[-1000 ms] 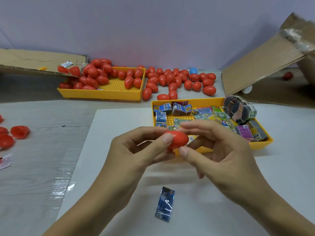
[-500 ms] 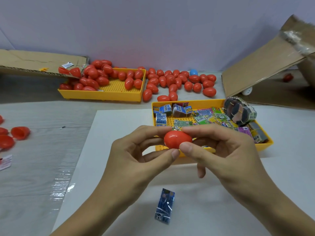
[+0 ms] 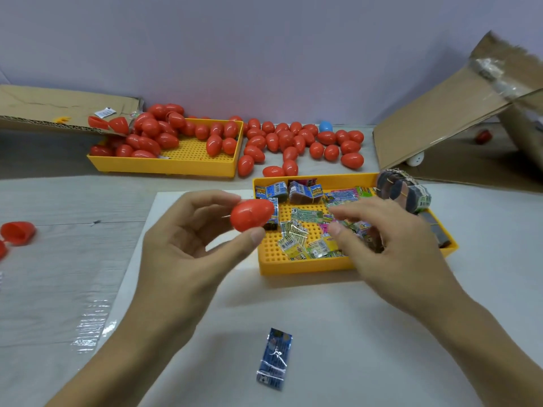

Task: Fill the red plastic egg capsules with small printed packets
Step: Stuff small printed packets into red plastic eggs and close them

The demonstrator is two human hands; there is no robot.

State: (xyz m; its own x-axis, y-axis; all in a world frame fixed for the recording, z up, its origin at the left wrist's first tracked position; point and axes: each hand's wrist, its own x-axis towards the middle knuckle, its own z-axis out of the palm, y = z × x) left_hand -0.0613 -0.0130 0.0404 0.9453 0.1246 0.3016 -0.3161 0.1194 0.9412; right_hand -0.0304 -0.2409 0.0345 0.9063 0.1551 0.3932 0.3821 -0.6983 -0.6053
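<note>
Halves (image 3: 17, 232) of an opened red egg lie at nine o'clock on the table's left edge. At eleven o'clock a yellow tray (image 3: 164, 165) holds a heap of closed eggs, with more eggs (image 3: 296, 142) loose on the table beside it at twelve. Just left of centre, the left hand (image 3: 188, 245) pinches a closed egg (image 3: 252, 214) between thumb and forefinger, clear of the table. At six o'clock a blue packet (image 3: 274, 358) lies alone on the white sheet. Right of centre, the right hand (image 3: 390, 245) hovers empty, fingers loosely spread, above the packet tray (image 3: 305, 264) at one o'clock. A banded bundle (image 3: 404, 189) rests on that tray's far corner. The egg looks light, stiff and glossy, so likely slippery; gripping either side of its seam seems safest. The packets look thin and crinkly, best nipped by an edge.
</note>
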